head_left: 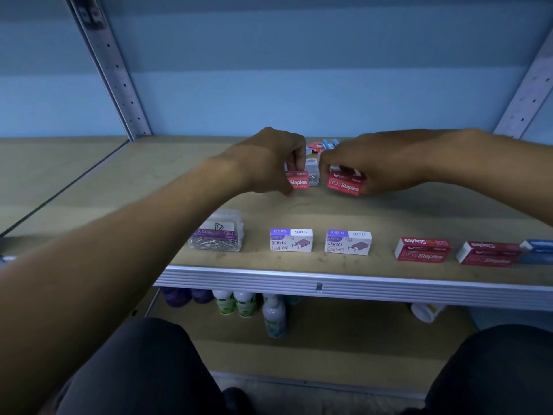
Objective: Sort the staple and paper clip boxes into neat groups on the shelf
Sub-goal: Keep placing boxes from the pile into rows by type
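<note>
Both hands pinch red staple boxes mid-shelf, the left hand (269, 160) one (298, 180), the right hand (374, 163) another (347, 183), with a sorted row along the front edge and a loose pile (323, 145) waiting at the back edge.

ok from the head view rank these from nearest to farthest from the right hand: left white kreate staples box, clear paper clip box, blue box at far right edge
1. Left white Kreate staples box, front row, below-left of the right hand.
2. Clear paper clip box, front left.
3. Blue box, far right front edge.
</note>
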Action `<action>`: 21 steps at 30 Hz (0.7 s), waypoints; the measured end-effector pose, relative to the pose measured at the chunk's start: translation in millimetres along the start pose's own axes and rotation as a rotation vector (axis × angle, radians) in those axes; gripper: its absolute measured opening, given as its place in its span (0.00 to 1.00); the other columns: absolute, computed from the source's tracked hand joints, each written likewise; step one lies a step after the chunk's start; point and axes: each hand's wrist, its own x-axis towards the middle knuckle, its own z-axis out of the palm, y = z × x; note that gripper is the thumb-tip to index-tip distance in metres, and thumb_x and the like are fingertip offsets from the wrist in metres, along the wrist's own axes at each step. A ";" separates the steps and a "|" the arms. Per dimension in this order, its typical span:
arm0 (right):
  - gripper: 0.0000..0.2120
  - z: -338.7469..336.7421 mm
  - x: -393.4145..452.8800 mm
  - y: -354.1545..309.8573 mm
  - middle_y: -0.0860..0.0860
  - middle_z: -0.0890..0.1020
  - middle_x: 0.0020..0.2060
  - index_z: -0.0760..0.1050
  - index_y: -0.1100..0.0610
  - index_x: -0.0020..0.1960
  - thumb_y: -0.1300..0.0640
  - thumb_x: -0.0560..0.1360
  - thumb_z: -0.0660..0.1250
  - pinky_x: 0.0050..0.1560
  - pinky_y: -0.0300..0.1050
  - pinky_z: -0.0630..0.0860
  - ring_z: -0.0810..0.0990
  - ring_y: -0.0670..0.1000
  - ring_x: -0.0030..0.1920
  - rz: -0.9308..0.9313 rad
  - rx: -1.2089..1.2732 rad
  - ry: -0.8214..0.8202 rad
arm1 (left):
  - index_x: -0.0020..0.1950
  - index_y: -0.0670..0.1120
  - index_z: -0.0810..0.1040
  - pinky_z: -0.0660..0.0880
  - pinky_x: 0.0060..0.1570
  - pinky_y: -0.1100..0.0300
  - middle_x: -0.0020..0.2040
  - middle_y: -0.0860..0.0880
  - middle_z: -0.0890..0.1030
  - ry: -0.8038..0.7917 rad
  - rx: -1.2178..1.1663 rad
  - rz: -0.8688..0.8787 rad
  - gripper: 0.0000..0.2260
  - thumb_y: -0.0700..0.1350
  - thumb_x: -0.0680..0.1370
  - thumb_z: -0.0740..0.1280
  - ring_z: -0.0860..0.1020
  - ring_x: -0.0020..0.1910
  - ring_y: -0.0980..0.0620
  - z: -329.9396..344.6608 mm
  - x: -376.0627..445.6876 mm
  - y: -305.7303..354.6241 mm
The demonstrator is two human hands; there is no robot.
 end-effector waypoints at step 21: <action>0.18 -2.2 -14.0 -11.2 0.43 0.77 0.50 0.67 0.36 0.64 0.51 0.79 0.65 0.50 0.50 0.77 0.76 0.47 0.46 -0.038 -0.032 -0.102 | 0.54 0.51 0.78 0.74 0.43 0.60 0.49 0.55 0.80 -0.095 0.018 0.026 0.19 0.45 0.66 0.81 0.74 0.41 0.62 7.1 -5.9 -2.8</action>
